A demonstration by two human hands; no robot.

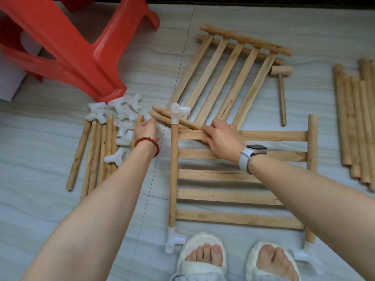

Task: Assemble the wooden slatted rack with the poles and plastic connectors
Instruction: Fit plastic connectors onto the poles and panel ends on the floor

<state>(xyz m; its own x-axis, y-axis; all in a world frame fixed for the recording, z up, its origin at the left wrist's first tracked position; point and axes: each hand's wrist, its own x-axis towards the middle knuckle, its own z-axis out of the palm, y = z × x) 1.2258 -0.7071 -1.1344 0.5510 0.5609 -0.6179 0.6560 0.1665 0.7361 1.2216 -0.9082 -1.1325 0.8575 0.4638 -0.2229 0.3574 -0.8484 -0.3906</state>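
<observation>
Bare wood and milky plastic on a matt floor

The slatted panel (241, 175) and loose poles (353, 126) are showing unfinished, pale wood — grainy, matt, with dark streaks; the connectors (121, 112) are looking like smooth, translucent white plastic, the stool (81, 49) is gleaming glossy red plastic, and the mallet (281, 88) is plain wood.

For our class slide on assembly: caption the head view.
Right hand rests on slatted panel; left hand reaches the plastic connectors.
</observation>
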